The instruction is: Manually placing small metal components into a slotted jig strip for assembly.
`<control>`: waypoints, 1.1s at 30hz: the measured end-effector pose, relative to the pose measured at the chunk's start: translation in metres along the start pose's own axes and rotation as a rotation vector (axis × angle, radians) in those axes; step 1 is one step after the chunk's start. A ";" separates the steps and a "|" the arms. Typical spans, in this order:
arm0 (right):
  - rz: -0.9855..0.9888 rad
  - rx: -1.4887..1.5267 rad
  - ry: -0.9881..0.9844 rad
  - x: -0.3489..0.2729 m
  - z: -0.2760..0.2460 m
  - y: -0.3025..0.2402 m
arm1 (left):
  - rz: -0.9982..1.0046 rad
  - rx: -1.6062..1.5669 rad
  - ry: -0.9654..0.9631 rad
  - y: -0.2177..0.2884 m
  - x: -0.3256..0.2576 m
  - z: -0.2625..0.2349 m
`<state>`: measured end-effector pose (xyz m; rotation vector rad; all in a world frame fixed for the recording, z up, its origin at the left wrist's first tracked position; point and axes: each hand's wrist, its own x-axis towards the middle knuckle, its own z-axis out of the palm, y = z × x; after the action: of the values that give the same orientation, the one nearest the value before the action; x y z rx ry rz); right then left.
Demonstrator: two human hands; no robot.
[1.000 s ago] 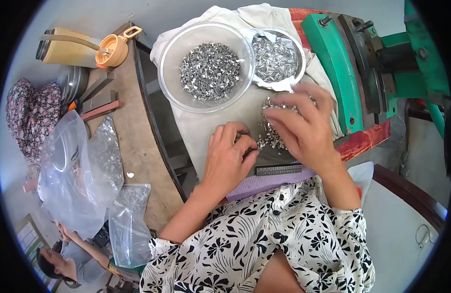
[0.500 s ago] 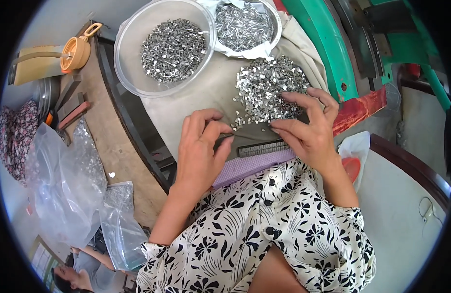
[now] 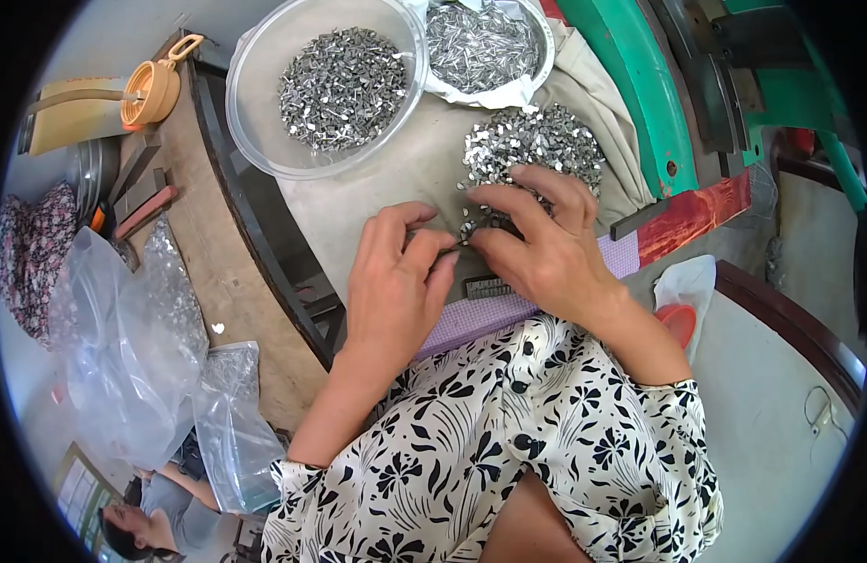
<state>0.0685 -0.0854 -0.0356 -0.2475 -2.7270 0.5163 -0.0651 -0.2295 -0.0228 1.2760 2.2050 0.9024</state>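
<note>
My left hand point(image 3: 396, 281) and my right hand point(image 3: 546, 244) meet fingertip to fingertip over a beige cloth point(image 3: 377, 211), pinching small shiny metal pieces at the near edge of a loose pile of metal pieces point(image 3: 536, 145). Both hands rest above a dark toothed metal strip point(image 3: 485, 286) that is mostly hidden under them. A purple cloth point(image 3: 480, 319) lies beneath the strip. Whether each hand holds a piece is hard to tell; the fingers are pinched together.
A clear plastic bowl point(image 3: 255, 103) holds more metal pieces, and a second bowl point(image 3: 490, 42) lined with white plastic stands beside it. A green machine point(image 3: 658, 84) rises at the right. Clear plastic bags point(image 3: 124, 338) lie at the left, near an orange cup point(image 3: 152, 94). Another person point(image 3: 147, 511) sits below left.
The view has shifted so the bowls sit higher and the pile is more exposed. My right hand slid down off the pile toward my left, and both hands now pinch together at its near edge.
</note>
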 end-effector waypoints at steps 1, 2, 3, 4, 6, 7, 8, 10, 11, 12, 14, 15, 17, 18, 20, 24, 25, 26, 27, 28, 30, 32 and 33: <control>-0.034 -0.028 0.021 -0.001 -0.001 0.002 | 0.030 0.046 0.007 0.001 0.001 0.001; -0.036 -0.026 0.018 -0.003 -0.003 0.003 | 0.026 0.046 0.008 0.002 0.002 0.003; -0.002 -0.052 -0.010 -0.005 -0.009 0.003 | 0.037 0.081 0.014 0.002 0.002 0.005; 0.036 -0.080 -0.038 -0.007 -0.014 0.004 | 0.051 0.116 0.018 0.002 0.003 0.007; 0.073 -0.053 -0.047 -0.008 -0.021 0.006 | 0.055 0.103 0.016 0.001 0.002 0.006; 0.107 -0.032 -0.041 -0.009 -0.023 0.007 | 0.065 0.089 0.012 0.000 0.002 0.005; 0.140 -0.011 -0.035 -0.009 -0.024 0.008 | 0.065 0.088 0.010 0.000 0.002 0.004; 0.139 -0.009 -0.020 -0.007 -0.022 0.005 | 0.013 0.013 -0.012 0.000 0.000 -0.001; 0.120 0.013 -0.022 -0.005 -0.020 0.003 | 0.013 0.013 -0.014 0.000 -0.001 -0.003; 0.101 0.035 -0.023 -0.003 -0.018 0.002 | 0.002 0.001 -0.007 -0.001 -0.002 -0.004; 0.091 0.049 -0.044 -0.001 -0.011 -0.001 | -0.010 -0.010 -0.001 -0.001 -0.004 -0.005; 0.056 0.042 -0.036 0.000 -0.006 -0.002 | -0.012 -0.019 0.003 -0.002 -0.005 -0.005; 0.011 0.064 -0.017 0.001 0.002 -0.003 | -0.018 -0.025 0.009 -0.003 -0.006 -0.004; 0.012 0.064 -0.017 0.001 0.003 -0.003 | -0.007 -0.016 0.015 -0.003 -0.006 -0.003; -0.031 0.026 0.007 0.002 0.004 -0.003 | 0.004 -0.008 0.022 -0.003 -0.005 -0.002; 0.001 -0.074 -0.007 -0.005 -0.010 0.000 | 0.037 0.027 0.026 -0.002 -0.001 0.002; 0.026 -0.082 -0.029 -0.008 -0.014 0.002 | 0.076 0.050 0.033 -0.002 0.000 0.004; 0.051 -0.090 -0.051 -0.010 -0.017 0.003 | 0.075 0.049 0.033 -0.001 0.001 0.005; 0.080 -0.065 -0.037 -0.014 -0.015 0.004 | 0.082 0.072 0.033 0.001 0.002 0.006; 0.084 -0.067 -0.038 -0.015 -0.014 0.004 | 0.093 0.092 0.030 0.001 0.004 0.007; 0.098 -0.083 -0.017 -0.017 -0.014 0.004 | 0.087 0.093 0.010 0.003 0.008 0.006; 0.101 -0.092 -0.026 -0.015 -0.015 0.002 | 0.081 0.094 -0.013 0.003 0.010 0.007; 0.102 -0.100 -0.035 -0.014 -0.016 0.001 | 0.085 0.087 -0.011 0.003 0.011 0.007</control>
<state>0.0875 -0.0826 -0.0263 -0.4083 -2.7887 0.4158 -0.0642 -0.2167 -0.0260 1.4214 2.2182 0.8371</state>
